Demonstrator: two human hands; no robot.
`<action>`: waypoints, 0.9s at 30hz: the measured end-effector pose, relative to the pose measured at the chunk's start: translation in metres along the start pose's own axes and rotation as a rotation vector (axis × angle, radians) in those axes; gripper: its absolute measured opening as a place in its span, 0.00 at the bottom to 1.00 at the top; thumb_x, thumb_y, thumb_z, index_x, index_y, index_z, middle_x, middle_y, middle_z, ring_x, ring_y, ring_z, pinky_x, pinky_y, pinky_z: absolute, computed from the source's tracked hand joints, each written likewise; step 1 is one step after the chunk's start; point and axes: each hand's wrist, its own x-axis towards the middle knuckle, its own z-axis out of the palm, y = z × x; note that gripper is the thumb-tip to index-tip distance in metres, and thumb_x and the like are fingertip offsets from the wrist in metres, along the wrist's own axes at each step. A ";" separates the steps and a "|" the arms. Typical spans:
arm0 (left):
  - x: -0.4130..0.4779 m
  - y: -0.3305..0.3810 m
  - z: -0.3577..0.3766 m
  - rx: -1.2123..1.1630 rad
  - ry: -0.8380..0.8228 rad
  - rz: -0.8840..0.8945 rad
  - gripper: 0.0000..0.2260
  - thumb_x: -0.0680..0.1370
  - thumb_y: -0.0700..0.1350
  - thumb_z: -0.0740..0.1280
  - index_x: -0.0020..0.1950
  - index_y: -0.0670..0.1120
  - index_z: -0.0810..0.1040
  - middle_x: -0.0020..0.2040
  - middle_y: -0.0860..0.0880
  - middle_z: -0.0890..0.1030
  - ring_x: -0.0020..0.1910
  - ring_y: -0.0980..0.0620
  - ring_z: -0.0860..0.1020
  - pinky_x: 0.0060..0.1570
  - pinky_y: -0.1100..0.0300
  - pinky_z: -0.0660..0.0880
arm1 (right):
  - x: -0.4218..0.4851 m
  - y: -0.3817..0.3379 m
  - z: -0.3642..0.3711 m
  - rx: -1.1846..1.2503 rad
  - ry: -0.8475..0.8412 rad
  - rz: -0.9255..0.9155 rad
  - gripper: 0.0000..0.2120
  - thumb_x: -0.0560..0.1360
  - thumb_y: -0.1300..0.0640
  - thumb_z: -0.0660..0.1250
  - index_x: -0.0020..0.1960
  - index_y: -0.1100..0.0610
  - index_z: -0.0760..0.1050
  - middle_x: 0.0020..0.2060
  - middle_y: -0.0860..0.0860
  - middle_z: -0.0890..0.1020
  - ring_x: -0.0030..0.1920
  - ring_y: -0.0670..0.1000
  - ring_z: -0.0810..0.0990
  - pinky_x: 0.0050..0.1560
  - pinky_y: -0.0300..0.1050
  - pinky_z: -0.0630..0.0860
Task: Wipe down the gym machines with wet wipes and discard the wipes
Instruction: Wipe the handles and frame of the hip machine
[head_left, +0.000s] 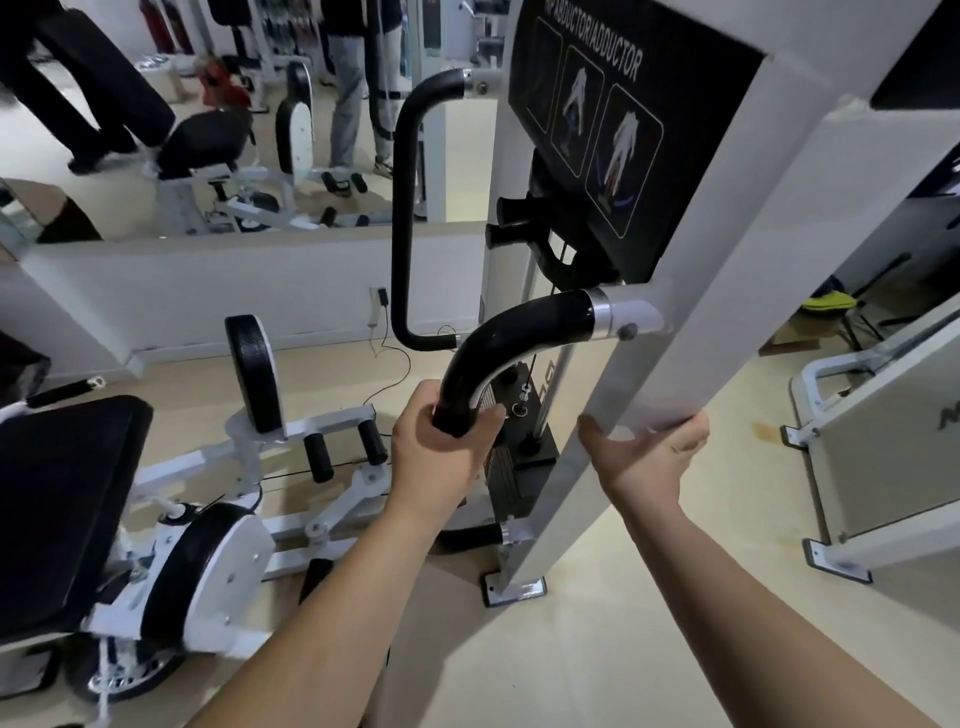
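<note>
Bare floor (753, 493) lies open at near right, between the white post (691, 312) and the neighbouring frame (883, 457) at far right. Left of the post, the curved black handle (514, 332) and the weight stack (511, 467) behind it crowd the gap. At near left, seat (57, 493) and leg pads (171, 582) block passage

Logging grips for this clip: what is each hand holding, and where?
Left hand grips the curved black handle below its bend. Right hand clasps the white metal upright at its edge. No wipe visible.
</note>
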 end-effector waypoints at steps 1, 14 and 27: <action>0.002 -0.007 -0.003 0.011 -0.031 -0.038 0.12 0.73 0.48 0.78 0.49 0.48 0.76 0.39 0.46 0.82 0.38 0.48 0.81 0.40 0.49 0.80 | 0.000 0.003 0.001 0.003 -0.004 -0.005 0.54 0.56 0.36 0.78 0.71 0.55 0.55 0.65 0.50 0.62 0.69 0.60 0.71 0.64 0.61 0.77; -0.002 -0.038 -0.041 -0.057 -0.310 -0.291 0.33 0.71 0.28 0.71 0.68 0.57 0.73 0.59 0.57 0.82 0.58 0.59 0.80 0.54 0.59 0.77 | 0.001 0.011 0.007 -0.027 0.038 -0.037 0.53 0.58 0.37 0.77 0.71 0.59 0.56 0.64 0.51 0.63 0.67 0.58 0.69 0.64 0.61 0.76; 0.009 -0.043 -0.051 -0.229 -0.182 -0.484 0.12 0.83 0.38 0.64 0.63 0.51 0.80 0.54 0.53 0.87 0.52 0.55 0.85 0.54 0.59 0.79 | 0.001 0.015 0.007 -0.014 0.017 -0.025 0.51 0.60 0.37 0.79 0.71 0.54 0.55 0.63 0.47 0.61 0.66 0.54 0.68 0.67 0.58 0.76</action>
